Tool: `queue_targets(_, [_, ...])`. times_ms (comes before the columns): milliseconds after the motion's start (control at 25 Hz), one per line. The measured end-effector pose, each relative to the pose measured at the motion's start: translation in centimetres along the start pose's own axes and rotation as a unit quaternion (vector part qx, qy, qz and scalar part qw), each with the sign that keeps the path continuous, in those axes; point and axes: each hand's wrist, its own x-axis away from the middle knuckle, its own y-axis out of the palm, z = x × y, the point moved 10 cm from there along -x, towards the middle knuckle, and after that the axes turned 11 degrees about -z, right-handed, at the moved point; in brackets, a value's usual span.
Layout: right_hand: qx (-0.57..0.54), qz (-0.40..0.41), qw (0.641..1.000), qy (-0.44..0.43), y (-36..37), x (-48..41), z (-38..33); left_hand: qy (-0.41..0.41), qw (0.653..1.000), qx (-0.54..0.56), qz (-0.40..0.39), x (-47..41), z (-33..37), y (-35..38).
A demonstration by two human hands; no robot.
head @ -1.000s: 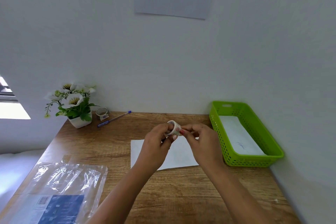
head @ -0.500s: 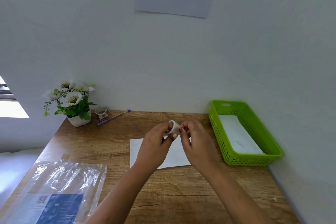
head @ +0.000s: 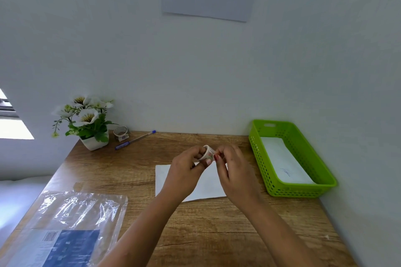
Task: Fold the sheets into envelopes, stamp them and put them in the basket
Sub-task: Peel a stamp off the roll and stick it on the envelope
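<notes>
The stamp-tape roll [head: 207, 154] is gripped by the left hand [head: 184, 171] above the folded white sheet [head: 166, 178] on the desk. Its loose end is pinched by the right hand [head: 235, 172]. A stamp could be torn crooked by too sharp a pull.

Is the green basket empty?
No, a white paper with a blue scribble lies inside the basket.
</notes>
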Motion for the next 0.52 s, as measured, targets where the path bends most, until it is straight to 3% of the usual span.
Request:
queue_targets(320, [-0.1,0.026,0.992,0.068,-0.4,-0.5,1.8,0.0,1.0,-0.015,0.004,-0.3,0.6,-0.3])
queue_targets(520, [-0.111,0.031,0.989,0.089,-0.9,-1.3,2.5,0.044,0.992,-0.113,0.017,-0.1,1.0,-0.8])
